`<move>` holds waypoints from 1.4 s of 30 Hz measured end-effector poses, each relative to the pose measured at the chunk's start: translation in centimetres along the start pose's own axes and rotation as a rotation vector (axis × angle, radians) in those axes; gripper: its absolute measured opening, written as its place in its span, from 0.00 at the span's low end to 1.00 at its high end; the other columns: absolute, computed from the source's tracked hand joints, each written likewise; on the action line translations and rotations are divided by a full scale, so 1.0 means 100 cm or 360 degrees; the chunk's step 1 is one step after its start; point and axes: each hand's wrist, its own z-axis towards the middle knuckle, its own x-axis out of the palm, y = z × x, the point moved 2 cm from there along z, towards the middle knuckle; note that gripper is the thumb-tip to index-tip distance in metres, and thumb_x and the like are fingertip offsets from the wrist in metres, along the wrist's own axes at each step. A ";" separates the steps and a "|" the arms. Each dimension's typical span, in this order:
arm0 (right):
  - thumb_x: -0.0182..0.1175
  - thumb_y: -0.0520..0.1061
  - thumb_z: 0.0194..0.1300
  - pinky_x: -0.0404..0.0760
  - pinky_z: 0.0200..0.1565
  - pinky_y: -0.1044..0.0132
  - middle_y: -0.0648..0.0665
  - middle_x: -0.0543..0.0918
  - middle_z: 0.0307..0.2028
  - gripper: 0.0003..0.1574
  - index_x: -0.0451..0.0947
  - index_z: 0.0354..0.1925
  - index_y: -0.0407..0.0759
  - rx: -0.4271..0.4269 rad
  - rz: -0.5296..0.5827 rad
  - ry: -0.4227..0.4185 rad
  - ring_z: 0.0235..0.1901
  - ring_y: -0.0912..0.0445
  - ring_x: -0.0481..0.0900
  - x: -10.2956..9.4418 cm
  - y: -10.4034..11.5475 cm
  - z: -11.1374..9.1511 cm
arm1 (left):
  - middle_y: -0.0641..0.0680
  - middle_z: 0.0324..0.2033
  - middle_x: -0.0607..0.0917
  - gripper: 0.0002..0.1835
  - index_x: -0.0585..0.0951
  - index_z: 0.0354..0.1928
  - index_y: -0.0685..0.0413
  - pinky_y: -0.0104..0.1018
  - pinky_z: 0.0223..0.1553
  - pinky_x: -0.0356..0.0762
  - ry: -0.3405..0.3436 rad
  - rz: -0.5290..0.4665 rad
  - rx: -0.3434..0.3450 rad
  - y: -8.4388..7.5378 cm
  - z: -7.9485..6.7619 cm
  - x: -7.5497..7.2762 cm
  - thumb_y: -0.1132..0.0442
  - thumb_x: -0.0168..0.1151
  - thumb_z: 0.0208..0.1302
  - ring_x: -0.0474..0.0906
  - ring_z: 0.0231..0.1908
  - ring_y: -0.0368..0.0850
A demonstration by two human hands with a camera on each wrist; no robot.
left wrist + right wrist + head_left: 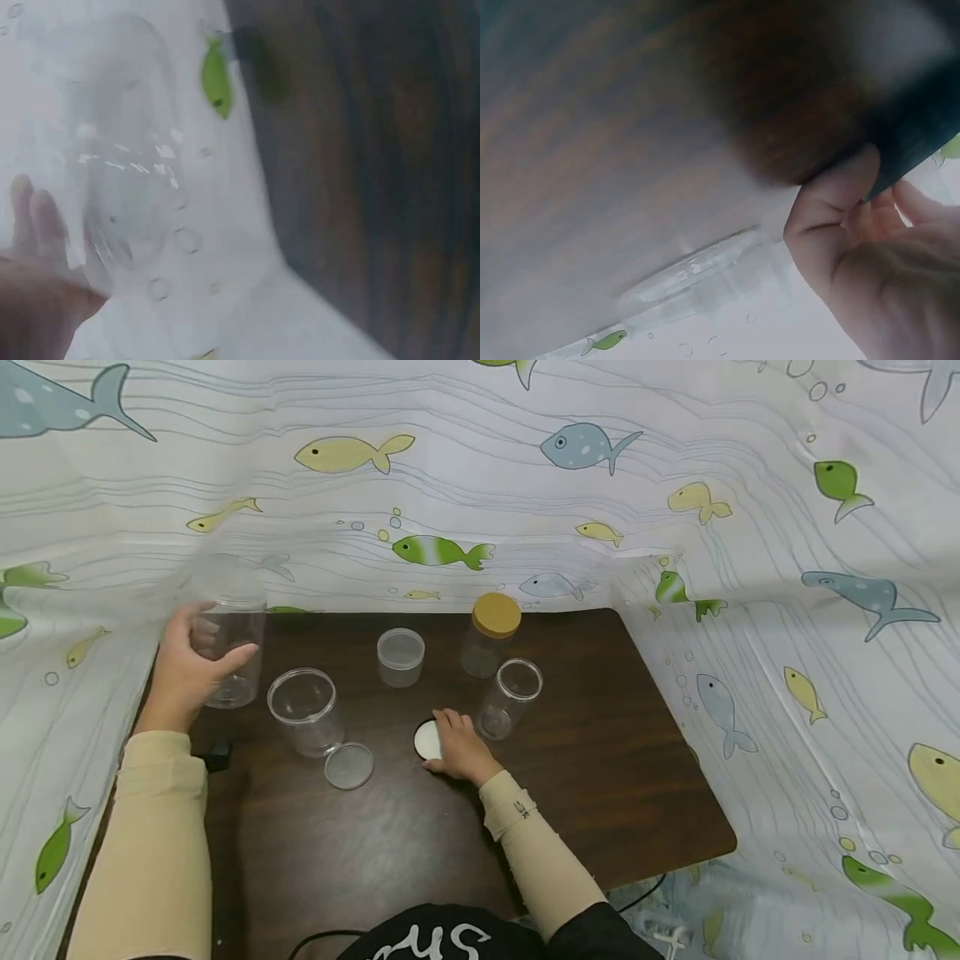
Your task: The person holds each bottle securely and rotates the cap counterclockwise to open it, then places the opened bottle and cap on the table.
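Observation:
At the back left, my left hand [183, 668] grips a tall clear jar [243, 622], thumb across its near side. The left wrist view shows that jar [127, 150] blurred, with fingers at its lower side. Over the middle of the table, my right hand [462, 750] pinches a black-rimmed lid [427, 741] with a white disc face. Seen from the right wrist, the thumb presses on the dark edge of the lid [919, 120]. Just behind the right hand stands an open clear jar [510, 693]. A wide open jar [306, 718] is right of the left hand.
A loose clear lid [349, 766] lies in front of the wide jar. Farther back stand a small lidded tub [400, 660] and a jar with a yellow lid [496, 615]. Fish-patterned cloth [480, 485] hangs behind the brown table [600, 777] and along its sides.

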 end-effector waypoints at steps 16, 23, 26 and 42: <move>0.66 0.69 0.63 0.76 0.60 0.50 0.34 0.61 0.73 0.65 0.46 0.80 0.40 0.0008 0.0022 -0.0060 0.68 0.39 0.67 -0.007 0.013 -0.009 | 0.66 0.53 0.70 0.51 0.64 0.77 0.51 0.54 0.46 0.63 0.0107 0.0237 0.0350 -0.084 -0.064 -0.006 0.51 0.79 0.53 0.66 0.51 0.60; 0.60 0.66 0.71 0.79 0.55 0.45 0.32 0.62 0.71 0.55 0.51 0.78 0.38 0.0119 0.0155 -0.0260 0.63 0.36 0.72 -0.036 0.024 -0.011 | 0.60 0.52 0.70 0.49 0.63 0.77 0.44 0.29 0.45 0.72 0.0234 0.0154 0.0288 -0.100 -0.082 0.005 0.49 0.78 0.56 0.75 0.50 0.54; 0.55 0.68 0.73 0.75 0.61 0.46 0.33 0.64 0.72 0.52 0.54 0.77 0.38 0.0038 0.0349 -0.0444 0.68 0.38 0.68 -0.058 0.037 -0.013 | 0.58 0.54 0.72 0.46 0.63 0.77 0.41 0.21 0.45 0.75 0.0342 0.0066 0.0254 -0.105 -0.087 0.010 0.49 0.76 0.60 0.80 0.53 0.56; 0.41 0.89 0.58 0.74 0.60 0.56 0.35 0.71 0.62 0.70 0.51 0.76 0.39 -0.0583 0.1634 -0.0565 0.60 0.51 0.73 -0.130 0.097 -0.040 | 0.54 0.54 0.84 0.45 0.66 0.73 0.50 0.51 0.44 0.81 0.0518 0.0081 0.0327 -0.110 -0.109 0.090 0.40 0.73 0.59 0.86 0.45 0.48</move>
